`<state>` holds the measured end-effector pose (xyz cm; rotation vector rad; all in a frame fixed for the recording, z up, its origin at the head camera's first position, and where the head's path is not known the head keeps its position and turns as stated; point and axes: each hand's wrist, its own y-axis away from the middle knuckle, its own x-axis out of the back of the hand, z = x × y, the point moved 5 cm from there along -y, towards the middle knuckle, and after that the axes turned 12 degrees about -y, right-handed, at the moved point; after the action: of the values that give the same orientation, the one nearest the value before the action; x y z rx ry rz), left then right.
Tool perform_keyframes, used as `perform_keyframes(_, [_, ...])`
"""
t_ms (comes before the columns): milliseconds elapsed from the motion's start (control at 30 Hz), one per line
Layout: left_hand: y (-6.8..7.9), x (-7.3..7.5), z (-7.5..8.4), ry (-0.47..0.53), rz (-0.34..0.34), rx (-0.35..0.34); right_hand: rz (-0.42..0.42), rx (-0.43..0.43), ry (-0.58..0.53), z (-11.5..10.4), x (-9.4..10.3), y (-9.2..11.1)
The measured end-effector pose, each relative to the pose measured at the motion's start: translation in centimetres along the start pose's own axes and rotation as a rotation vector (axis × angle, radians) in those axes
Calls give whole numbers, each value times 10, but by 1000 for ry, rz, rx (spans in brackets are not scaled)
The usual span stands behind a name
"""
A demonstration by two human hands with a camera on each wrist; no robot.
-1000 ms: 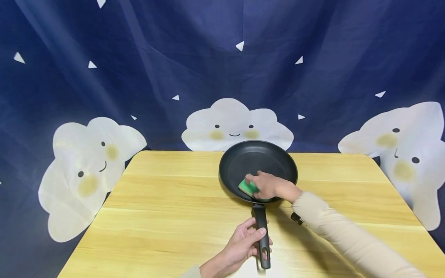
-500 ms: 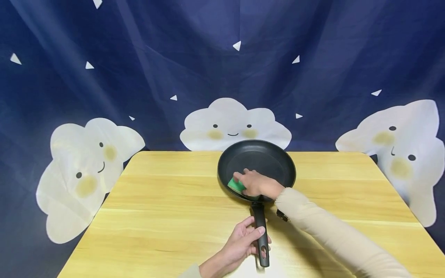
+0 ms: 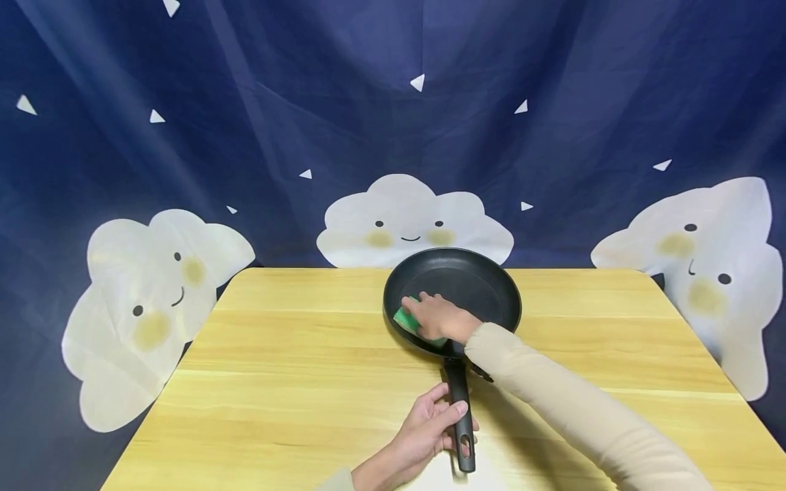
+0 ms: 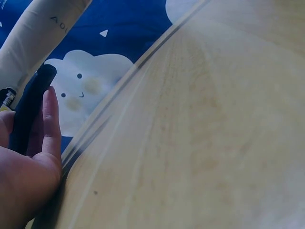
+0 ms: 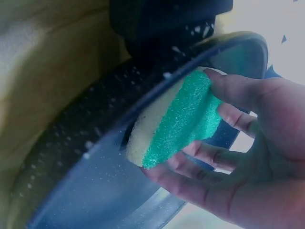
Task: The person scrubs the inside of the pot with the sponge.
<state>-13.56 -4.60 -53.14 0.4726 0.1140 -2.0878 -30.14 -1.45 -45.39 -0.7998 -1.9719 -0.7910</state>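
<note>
A black frying pan (image 3: 473,283) sits at the far middle of the table, its handle (image 3: 457,382) pointing toward me. My left hand (image 3: 420,429) grips that handle, thumb on top and fingers around its underside; the left wrist view shows the handle (image 4: 31,109) against the palm. Inside the pan, at the near-left wall, my right hand (image 3: 439,317) holds a green sponge (image 3: 405,320). Seen from the right wrist, the sponge (image 5: 186,119) has a green face and a pale side, pinched between thumb and fingers and pressed along the pan's inner wall (image 5: 119,162).
The wooden table (image 3: 276,368) spreads wide to both sides of the pan. A dark blue curtain (image 3: 344,102) with smiling clouds hangs right behind its far edge. White specks dot the pan's outer side in the right wrist view.
My right hand has slid the sponge leftward along the near inner wall of the pan. My left hand keeps its grip on the handle, and the pan has stayed in place.
</note>
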Motion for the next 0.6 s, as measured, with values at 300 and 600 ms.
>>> perform_keyframes(300, [0, 0, 0, 4, 5, -10, -9, -27, 3, -1, 4, -11])
perform_keyframes(600, [0, -1, -1, 0, 10, -9, 15, 11, -9, 7, 11, -26])
